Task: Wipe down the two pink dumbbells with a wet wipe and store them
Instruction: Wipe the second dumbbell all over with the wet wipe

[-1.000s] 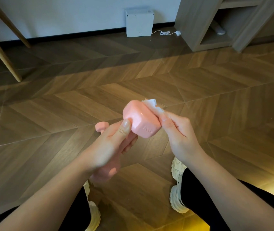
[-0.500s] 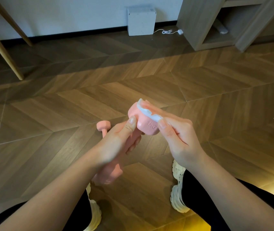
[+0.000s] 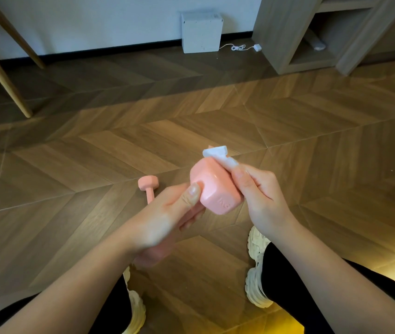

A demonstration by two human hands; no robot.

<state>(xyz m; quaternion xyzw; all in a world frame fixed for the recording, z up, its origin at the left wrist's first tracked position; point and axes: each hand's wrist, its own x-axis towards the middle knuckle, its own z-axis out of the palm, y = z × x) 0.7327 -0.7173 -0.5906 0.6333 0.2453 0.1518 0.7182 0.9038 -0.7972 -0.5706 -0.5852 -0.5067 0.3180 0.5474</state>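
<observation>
Above the wooden floor (image 3: 95,165), in front of the person, the left hand (image 3: 165,220) grips the handle of one pink dumbbell (image 3: 215,189), with the fingers curled round it and the thumb against the upper head. The right hand (image 3: 261,196) pinches a folded wet wipe (image 3: 218,154) and presses it on the far side of this head. The second dumbbell (image 3: 147,186) lies on the floor just beyond the left hand, partly hidden by it.

The risk, in my judgement, is a slip: the wiped surface gets wet, and only one hand carries the weight. If it drops, it can hit the white shoe (image 3: 254,285) below or mark the floor.

The held dumbbell has its long axis tilted, from the lower head under the left wrist up and to the right, away from the person. The one on the floor lies flat, with its visible head pointing away from the person.
</observation>
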